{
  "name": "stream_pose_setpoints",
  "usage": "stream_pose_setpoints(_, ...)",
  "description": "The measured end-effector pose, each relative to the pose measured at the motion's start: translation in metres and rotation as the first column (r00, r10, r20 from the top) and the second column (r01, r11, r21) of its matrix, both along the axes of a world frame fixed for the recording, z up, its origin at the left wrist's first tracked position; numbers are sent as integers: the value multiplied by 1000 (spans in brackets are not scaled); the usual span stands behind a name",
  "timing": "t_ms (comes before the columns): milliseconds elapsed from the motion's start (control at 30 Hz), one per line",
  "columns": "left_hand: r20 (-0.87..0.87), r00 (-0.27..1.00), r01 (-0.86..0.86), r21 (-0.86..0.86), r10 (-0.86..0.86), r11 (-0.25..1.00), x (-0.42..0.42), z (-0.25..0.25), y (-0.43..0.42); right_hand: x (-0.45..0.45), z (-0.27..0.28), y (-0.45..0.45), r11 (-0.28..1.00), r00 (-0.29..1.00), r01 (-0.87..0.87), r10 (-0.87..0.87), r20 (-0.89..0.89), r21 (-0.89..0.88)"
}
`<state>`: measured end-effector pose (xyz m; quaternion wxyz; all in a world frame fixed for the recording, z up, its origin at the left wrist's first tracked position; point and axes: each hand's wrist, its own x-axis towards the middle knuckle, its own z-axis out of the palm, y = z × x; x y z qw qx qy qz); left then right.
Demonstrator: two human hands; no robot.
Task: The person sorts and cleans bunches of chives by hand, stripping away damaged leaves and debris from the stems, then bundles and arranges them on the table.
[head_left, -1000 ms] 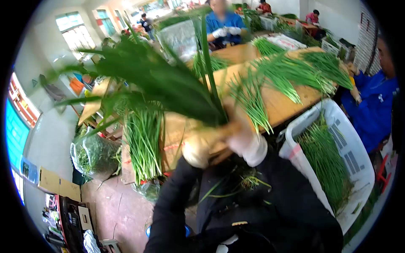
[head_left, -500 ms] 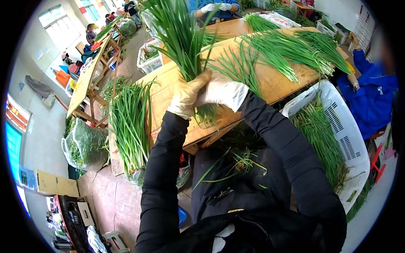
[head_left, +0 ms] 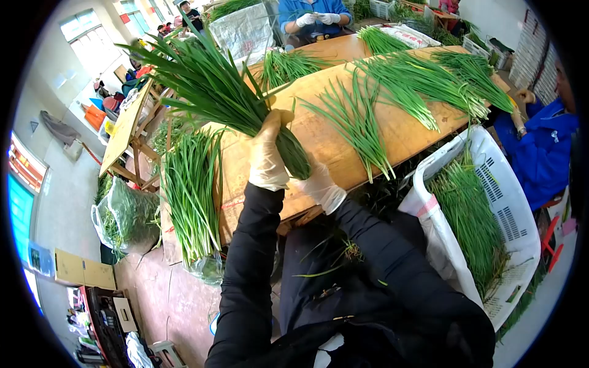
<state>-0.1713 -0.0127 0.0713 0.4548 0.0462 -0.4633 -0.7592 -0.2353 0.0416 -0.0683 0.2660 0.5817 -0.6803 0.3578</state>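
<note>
A thick bunch of garlic chives (head_left: 230, 104) is raised above the table, its leaves fanning up to the left. My left hand (head_left: 267, 156), in a pale glove, is closed around its lower part. My right hand (head_left: 321, 187), gloved too, is closed at the bottom end of the bunch, its fingertips partly hidden behind the stalks. Just right of my hands, a loose spread of chives (head_left: 356, 119) lies on the wooden table (head_left: 307, 135). A large pile of chives (head_left: 193, 193) rests at the table's left end.
More chives (head_left: 423, 80) lie along the table's right side. A white plastic basket (head_left: 515, 214) full of chives stands at my right, near a person in blue (head_left: 537, 150). Across the table sits another person with white gloves (head_left: 316, 19). A stuffed clear bag (head_left: 126, 214) is on the floor.
The bunch has tipped from nearly upright to leaning left. My right hand has moved from beside the left hand down to the bunch's bottom end.
</note>
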Motion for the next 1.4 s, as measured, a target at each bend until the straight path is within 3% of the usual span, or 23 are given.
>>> stream_pose_setpoints(33,25,999,-28,-63,30,998,0,-1,0,2,3,-4,984,962,172,-178,-205,-45)
stream_pose_setpoints(67,62,997,-43,-170,54,984,4,6,0,10,26,3,999,946,-55,50,322,5)
stream_pose_setpoints(100,100,992,-50,-275,80,960,11,18,1,14,38,7,960,613,-271,225,757,-66)
stream_pose_setpoints(133,124,989,-38,-301,78,953,16,30,3,10,31,4,938,638,-262,346,688,-229)
stream_pose_setpoints(233,147,989,20,-353,34,935,23,50,8,0,33,5,918,594,-343,376,711,-200)
stream_pose_setpoints(267,181,983,54,-384,18,922,22,43,4,-4,25,4,836,125,-401,455,881,-375)
stream_pose_setpoints(300,214,977,88,-415,3,905,21,40,1,-11,13,0,837,121,-402,452,884,-372)
stream_pose_setpoints(400,144,988,3,-408,61,913,19,37,0,-21,-2,-2,958,558,-287,173,811,-7)
stream_pose_setpoints(500,102,985,-81,-442,140,893,19,44,-2,-19,-12,3,963,671,-242,74,737,123)
stream_pose_setpoints(567,36,986,-136,-394,163,909,6,45,-7,-12,-3,16,946,526,-324,197,827,-20)
stream_pose_setpoints(633,71,976,-144,-501,206,853,3,62,-17,-1,23,25,925,687,-359,172,706,123)
stream_pose_setpoints(667,107,985,-74,-445,135,893,-1,65,-24,18,47,42,912,210,-403,171,963,-74)
stream_pose_setpoints(700,143,988,-1,-382,60,924,-7,68,-35,28,53,55,912,206,-406,162,965,-66)
stream_pose_setpoints(767,309,951,120,-433,22,893,-14,59,-52,38,55,74,749,-533,-498,134,836,-438)
stream_pose_setpoints(833,607,766,60,-397,213,916,-3,63,-38,39,44,82,806,-756,-410,-38,653,-427)
stream_pose_setpoints(933,484,770,-174,-466,415,867,13,16,-72,31,4,88,787,-968,-164,-14,249,-594)
stream_pose_setpoints(1000,608,759,155,-517,233,842,53,8,-60,40,3,95,781,-962,-143,35,270,-608)
stream_pose_setpoints(1033,626,766,398,-282,-147,873,77,-4,-48,44,0,96,780,-965,-144,26,261,-609)
stream_pose_setpoints(1100,725,525,720,-98,-447,687,112,-56,-33,55,15,101,840,-945,-178,-1,327,-513)
stream_pose_setpoints(1167,847,314,717,84,-429,692,132,-67,9,62,5,102,782,-950,-189,6,311,-593)
stream_pose_setpoints(1200,738,360,689,201,-570,696,136,-80,21,71,5,104,805,-944,-165,39,328,-570)
stream_pose_setpoints(1300,63,451,708,582,-890,400,130,-119,43,89,19,115,799,-918,-212,35,396,-563)
stream_pose_setpoints(1400,126,382,773,500,-916,391,105,-125,63,107,14,123,831,-878,-293,-38,477,-473)
